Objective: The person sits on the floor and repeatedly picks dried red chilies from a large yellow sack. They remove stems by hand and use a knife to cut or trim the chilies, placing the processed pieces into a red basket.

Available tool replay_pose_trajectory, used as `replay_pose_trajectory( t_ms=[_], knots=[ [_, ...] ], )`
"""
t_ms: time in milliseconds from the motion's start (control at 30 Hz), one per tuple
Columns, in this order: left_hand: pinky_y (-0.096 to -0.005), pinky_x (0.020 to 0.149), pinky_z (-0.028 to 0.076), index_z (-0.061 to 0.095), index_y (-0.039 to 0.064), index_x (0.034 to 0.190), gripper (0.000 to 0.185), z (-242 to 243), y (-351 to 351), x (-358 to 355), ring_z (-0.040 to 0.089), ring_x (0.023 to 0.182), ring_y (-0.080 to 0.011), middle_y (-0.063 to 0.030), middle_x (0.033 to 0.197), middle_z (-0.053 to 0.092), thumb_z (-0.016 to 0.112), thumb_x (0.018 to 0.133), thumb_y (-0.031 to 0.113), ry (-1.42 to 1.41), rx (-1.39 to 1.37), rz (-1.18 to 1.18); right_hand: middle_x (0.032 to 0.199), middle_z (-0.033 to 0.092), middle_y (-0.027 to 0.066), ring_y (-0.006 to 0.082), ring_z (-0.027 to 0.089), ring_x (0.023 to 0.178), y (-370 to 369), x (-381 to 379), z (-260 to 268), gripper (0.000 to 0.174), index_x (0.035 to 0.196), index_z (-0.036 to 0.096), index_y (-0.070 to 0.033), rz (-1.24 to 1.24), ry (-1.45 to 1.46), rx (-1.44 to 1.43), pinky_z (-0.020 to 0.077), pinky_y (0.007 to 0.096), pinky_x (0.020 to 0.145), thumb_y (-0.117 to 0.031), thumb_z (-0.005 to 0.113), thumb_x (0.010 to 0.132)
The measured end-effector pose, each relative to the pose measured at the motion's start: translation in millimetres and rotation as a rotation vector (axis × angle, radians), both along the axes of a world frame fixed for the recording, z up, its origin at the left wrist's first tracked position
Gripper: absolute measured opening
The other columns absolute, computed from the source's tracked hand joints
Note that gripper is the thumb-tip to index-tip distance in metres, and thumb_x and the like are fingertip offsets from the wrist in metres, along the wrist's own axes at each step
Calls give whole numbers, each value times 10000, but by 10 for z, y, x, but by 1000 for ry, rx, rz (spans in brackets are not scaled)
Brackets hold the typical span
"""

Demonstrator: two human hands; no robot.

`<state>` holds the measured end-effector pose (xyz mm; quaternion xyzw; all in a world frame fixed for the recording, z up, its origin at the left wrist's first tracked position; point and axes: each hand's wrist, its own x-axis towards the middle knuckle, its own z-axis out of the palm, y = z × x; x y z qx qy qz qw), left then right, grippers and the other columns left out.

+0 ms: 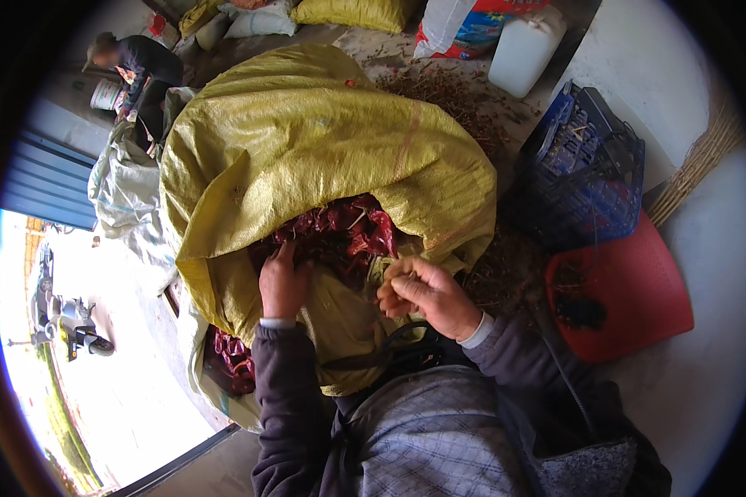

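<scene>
A large yellow woven sack (323,136) lies before me, its mouth facing my lap. Glossy dried red chillies (342,233) with pale stems fill the opening. My left hand (284,282) reaches into the left side of the mouth, its fingertips against the chillies and partly hidden. At the right side of the mouth is my right hand (429,292), fingers curled in and thumb pressed over them. One bright red chilli (382,233) lies just above its knuckles. Whether either hand grips anything small cannot be made out.
More chillies (233,363) show in a white sack at lower left. To the right are a blue plastic crate (587,168) and a red plastic scoop-like piece (628,292). Stem litter (454,93) covers the floor near a white jerrycan (527,53). A person (146,68) bends at upper left.
</scene>
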<state>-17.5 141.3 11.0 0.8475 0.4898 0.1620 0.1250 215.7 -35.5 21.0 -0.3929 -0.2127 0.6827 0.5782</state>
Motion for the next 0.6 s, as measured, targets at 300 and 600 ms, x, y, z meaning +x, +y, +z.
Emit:
replay_pose_trajectory(
  t_ms=[300,600],
  knots=[
    [-446,767,503,682,51,1044,244,377,-337,116,631,880,-345,-124,929,681,785,830,106,-73,266,-79,804,641,18,94,586,708,48,-71,76,186,999,651,-14,0,-807,332,493,272,638,-195,692,1003],
    [-323,699,519,668,17,1099,304,535,-1280,150,646,810,-225,-93,915,648,740,812,-50,-425,-161,-208,795,651,169,387,655,756,44,-290,167,322,915,594,-23,16,-1076,511,506,447,646,-322,697,974]
  ],
)
